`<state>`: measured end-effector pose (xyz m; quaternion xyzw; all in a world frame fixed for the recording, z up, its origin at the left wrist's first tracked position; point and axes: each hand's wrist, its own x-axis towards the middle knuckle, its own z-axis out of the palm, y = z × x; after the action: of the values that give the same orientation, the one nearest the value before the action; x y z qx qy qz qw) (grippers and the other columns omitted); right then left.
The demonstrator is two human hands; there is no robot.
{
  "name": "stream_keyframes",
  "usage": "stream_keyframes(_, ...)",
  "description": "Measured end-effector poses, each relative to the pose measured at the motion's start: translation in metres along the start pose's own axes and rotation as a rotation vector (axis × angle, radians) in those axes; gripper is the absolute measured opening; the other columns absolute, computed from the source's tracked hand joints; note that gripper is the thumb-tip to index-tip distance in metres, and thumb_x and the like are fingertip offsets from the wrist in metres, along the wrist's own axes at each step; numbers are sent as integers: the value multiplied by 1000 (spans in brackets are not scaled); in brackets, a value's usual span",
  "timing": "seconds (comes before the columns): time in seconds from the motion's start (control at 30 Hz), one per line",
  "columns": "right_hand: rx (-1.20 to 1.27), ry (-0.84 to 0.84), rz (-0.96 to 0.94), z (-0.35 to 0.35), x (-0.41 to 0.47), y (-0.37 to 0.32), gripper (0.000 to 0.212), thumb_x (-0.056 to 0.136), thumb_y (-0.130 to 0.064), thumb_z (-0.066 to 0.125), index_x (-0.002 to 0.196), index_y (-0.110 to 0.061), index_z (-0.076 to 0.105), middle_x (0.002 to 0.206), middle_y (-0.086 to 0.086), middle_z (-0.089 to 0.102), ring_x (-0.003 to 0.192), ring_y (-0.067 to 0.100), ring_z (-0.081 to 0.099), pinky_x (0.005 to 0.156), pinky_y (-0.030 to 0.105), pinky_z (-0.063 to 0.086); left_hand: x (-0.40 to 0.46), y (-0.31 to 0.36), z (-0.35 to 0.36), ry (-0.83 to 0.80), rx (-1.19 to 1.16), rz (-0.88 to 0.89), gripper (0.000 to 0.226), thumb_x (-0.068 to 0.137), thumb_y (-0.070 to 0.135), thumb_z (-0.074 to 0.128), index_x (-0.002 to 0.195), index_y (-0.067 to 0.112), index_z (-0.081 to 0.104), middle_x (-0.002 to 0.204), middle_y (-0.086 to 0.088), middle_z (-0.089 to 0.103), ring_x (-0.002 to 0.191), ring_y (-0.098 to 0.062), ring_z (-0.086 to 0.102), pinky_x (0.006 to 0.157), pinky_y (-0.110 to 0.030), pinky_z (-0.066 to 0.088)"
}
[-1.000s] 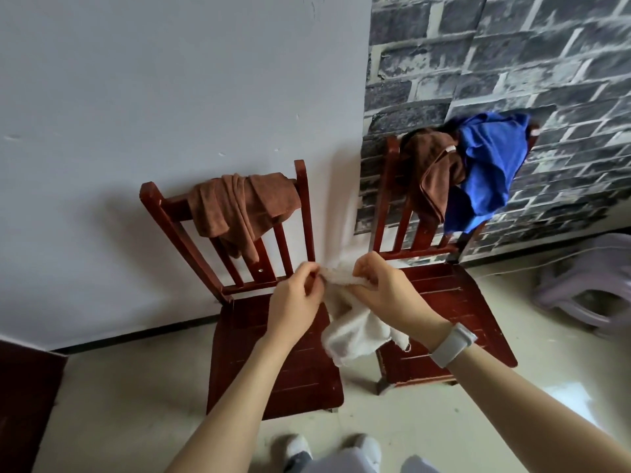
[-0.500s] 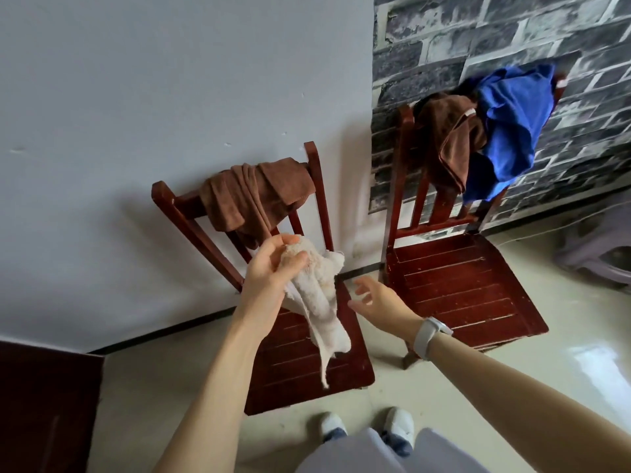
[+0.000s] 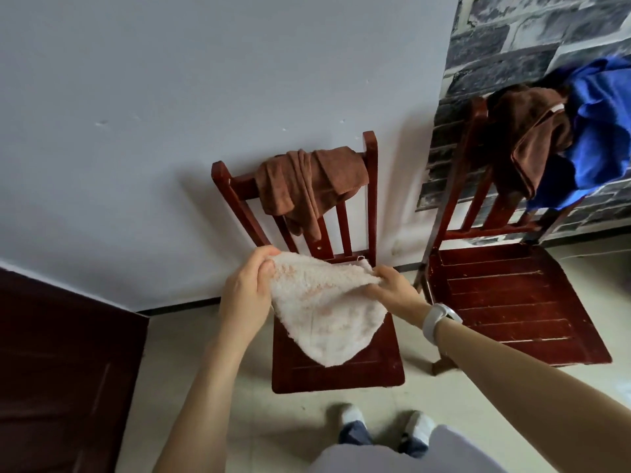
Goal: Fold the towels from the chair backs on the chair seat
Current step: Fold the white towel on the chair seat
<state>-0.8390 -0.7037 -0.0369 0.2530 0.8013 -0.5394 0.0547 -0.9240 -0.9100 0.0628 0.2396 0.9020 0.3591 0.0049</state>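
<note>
Pale grey wall (image 3: 170,97) and cream floor tiles (image 3: 191,339) frame what I see, with dark brick-patterned wallpaper (image 3: 512,35) covering the wall on the right. At the centre, a fluffy cream-white towel (image 3: 324,308) hangs stretched between my two hands above the slatted seat of the left dark red wooden chair (image 3: 341,373). My left hand (image 3: 247,295) pinches the towel's upper left corner between thumb and fingers; my right hand (image 3: 392,290) pinches the opposite upper edge, its wrist wearing a white band (image 3: 438,320). The cloth sags into a rounded point just over the seat; I cannot tell whether its tip touches the wood. On that chair's back a rust-brown towel (image 3: 310,186) is draped in bunched folds. Just beside it stands the right dark red wooden chair (image 3: 505,302), its seat bare, with a dark brown towel (image 3: 526,138) and a bright blue cloth (image 3: 601,131) heaped together over its back. A dark brown panel (image 3: 61,363) fills the lower left corner.
</note>
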Motion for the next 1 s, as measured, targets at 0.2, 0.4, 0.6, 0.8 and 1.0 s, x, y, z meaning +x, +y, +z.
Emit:
stream_keyframes(0.2, -15, -146, 36, -13, -10, 17, 23, 84, -16, 52, 107, -14, 51, 92, 3, 59, 84, 18, 57, 73, 30, 50, -7, -23, 25, 43, -5, -51, 19, 94, 9, 44, 109, 8, 56, 98, 8, 55, 93, -10, 51, 69, -4, 33)
stream_keyframes(0.4, -230, -393, 341, -35, -28, 47, 25, 84, -34, 60, 79, -10, 59, 73, 0, 54, 64, 11, 48, 59, 19, 41, -3, -17, 46, -57, -158, -98, 24, 88, 7, 56, 111, 13, 59, 105, 10, 57, 100, -3, 50, 80, -5, 35)
stream_keyframes(0.6, 65, -154, 483, -53, -46, 79, 23, 91, -20, 46, 103, -4, 57, 99, 11, 63, 89, 23, 60, 79, 35, 51, -15, -19, 80, -57, -153, -75, 26, 94, 3, 41, 112, 11, 58, 102, 5, 58, 92, -10, 55, 73, -7, 40)
stream_keyframes(0.8, 563, 258, 244, -70, -64, 83, 27, 84, 5, 48, 96, -17, 57, 92, 9, 60, 84, 22, 58, 72, 34, 51, -17, -13, 95, -36, -159, -122, 29, 97, 8, 33, 116, 11, 55, 104, -1, 59, 90, -13, 53, 79, -25, 41)
stream_keyframes(1.0, 953, 86, 184, -87, -67, 66, 9, 74, -12, 47, 78, -7, 54, 80, 9, 56, 76, 20, 54, 67, 29, 45, -6, -13, 96, -28, -204, -89, 22, 96, 13, 39, 105, 9, 59, 98, -1, 62, 92, -16, 57, 76, -22, 40)
